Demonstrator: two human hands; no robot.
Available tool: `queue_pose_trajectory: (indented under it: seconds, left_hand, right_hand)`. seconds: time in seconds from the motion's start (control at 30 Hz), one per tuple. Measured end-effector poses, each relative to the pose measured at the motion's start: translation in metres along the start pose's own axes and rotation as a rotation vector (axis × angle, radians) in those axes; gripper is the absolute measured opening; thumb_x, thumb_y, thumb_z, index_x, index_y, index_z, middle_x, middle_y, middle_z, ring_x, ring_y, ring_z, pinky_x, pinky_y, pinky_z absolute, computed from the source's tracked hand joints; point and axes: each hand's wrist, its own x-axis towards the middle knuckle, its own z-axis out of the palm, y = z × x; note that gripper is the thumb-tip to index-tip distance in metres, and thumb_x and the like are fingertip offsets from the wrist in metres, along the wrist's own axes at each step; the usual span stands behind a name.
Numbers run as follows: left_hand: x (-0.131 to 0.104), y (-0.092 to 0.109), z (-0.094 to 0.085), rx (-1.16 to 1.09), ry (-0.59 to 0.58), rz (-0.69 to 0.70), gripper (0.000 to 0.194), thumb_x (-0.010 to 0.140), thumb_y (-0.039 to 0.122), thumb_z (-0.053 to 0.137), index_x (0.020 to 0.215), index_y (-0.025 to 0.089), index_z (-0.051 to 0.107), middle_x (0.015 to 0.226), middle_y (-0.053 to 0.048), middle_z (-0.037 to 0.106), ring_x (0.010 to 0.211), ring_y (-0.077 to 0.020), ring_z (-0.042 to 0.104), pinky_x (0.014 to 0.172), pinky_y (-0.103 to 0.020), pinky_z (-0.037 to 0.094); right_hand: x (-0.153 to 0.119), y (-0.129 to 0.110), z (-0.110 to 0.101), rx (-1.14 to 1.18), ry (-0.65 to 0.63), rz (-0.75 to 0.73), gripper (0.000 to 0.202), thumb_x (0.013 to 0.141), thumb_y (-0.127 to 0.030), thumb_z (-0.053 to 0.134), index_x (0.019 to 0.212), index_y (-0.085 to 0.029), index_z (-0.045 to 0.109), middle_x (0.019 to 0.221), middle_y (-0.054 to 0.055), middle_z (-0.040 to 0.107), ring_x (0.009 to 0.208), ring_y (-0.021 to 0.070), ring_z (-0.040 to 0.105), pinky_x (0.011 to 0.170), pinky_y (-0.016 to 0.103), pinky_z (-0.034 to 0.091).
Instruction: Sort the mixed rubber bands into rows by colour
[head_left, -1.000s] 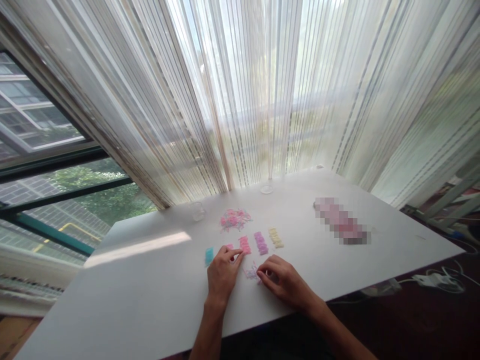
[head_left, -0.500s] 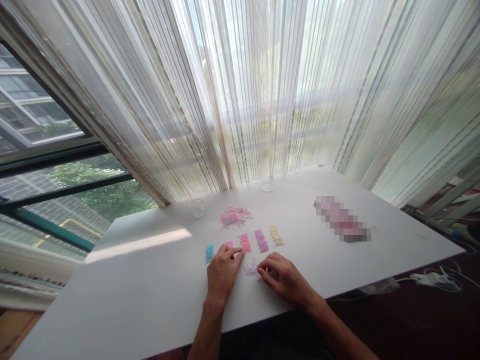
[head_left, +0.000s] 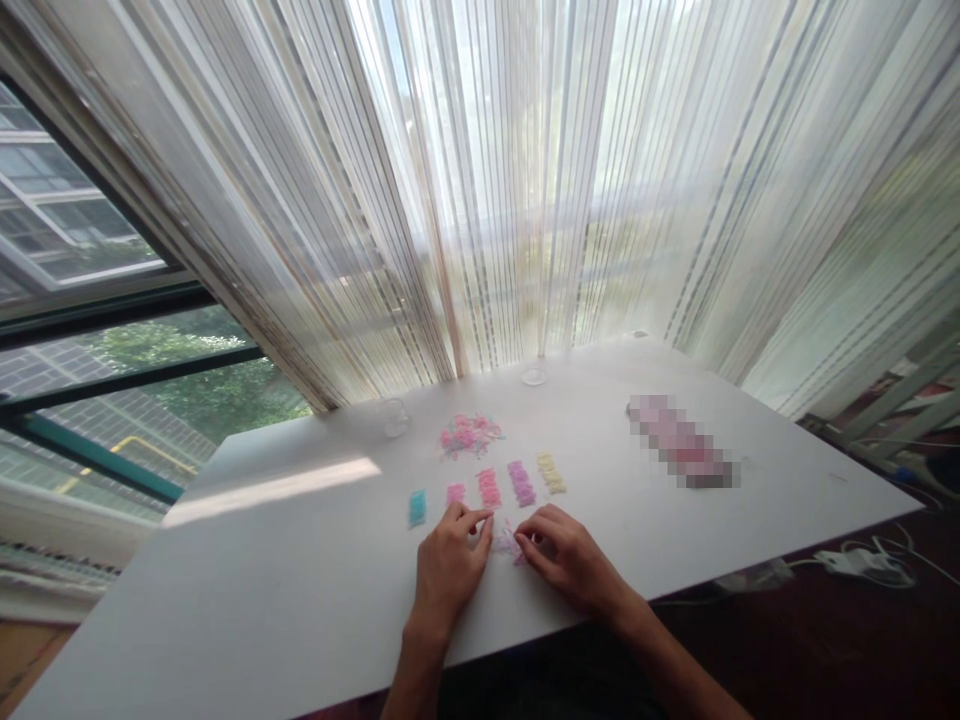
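Note:
Fingertips of my left hand [head_left: 450, 565] are pinched together just below the coral-pink row [head_left: 489, 488]; anything between them is too small to make out. My right hand [head_left: 570, 560] is also closed in a pinch, at the right side of a small loose pile of pale pink and lilac pieces [head_left: 508, 543]. Rows of small pieces lie beyond my hands: teal [head_left: 417, 508], pink [head_left: 455, 493], purple [head_left: 521, 483] and yellow [head_left: 551, 473]. Behind them is a larger mixed pile [head_left: 470, 435], mostly pink.
On the white table [head_left: 300, 600], a clear round container [head_left: 394, 417] stands at the back left and a clear lid-like disc [head_left: 534, 376] at the back. A blurred pink object [head_left: 682, 442] lies to the right. Striped curtains [head_left: 510, 200] hang behind the table.
My left hand has moved slightly towards me, away from the coral-pink row, with its fingertips still together. My right hand has hardly moved.

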Motion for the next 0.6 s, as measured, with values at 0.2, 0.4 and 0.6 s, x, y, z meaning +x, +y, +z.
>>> queue_pose_trajectory:
  seconds: [0.2,0.4,0.6]
  left_hand:
    - [0.006,0.007,0.006,0.057,-0.044,0.009,0.023,0.097,0.029,0.056,0.109,0.028,0.077,0.092,-0.003,0.068,0.079,-0.0163,0.069,0.064,-0.022,0.045]
    - [0.006,0.006,0.007,0.055,-0.048,-0.007,0.024,0.098,0.030,0.056,0.110,0.029,0.076,0.094,-0.003,0.069,0.081,-0.0173,0.070,0.067,-0.023,0.046]
    - [-0.005,-0.007,0.003,-0.083,-0.008,0.049,0.023,0.097,0.026,0.054,0.110,0.026,0.074,0.093,-0.002,0.070,0.079,-0.0169,0.069,0.073,-0.026,0.051]
  right_hand:
    - [0.000,0.000,0.001,-0.001,-0.006,0.010,0.012,0.095,-0.019,0.058,0.088,-0.021,0.067,0.082,0.004,0.065,0.077,0.0186,0.061,0.072,0.030,0.052]
    - [0.000,0.000,0.001,-0.004,-0.012,0.024,0.011,0.094,-0.016,0.059,0.088,-0.022,0.067,0.083,0.004,0.065,0.079,0.0193,0.062,0.073,0.030,0.052]
    - [0.001,0.002,0.001,0.021,0.053,0.029,0.018,0.089,-0.007,0.058,0.094,-0.022,0.067,0.087,0.004,0.066,0.082,0.0200,0.064,0.076,0.031,0.053]
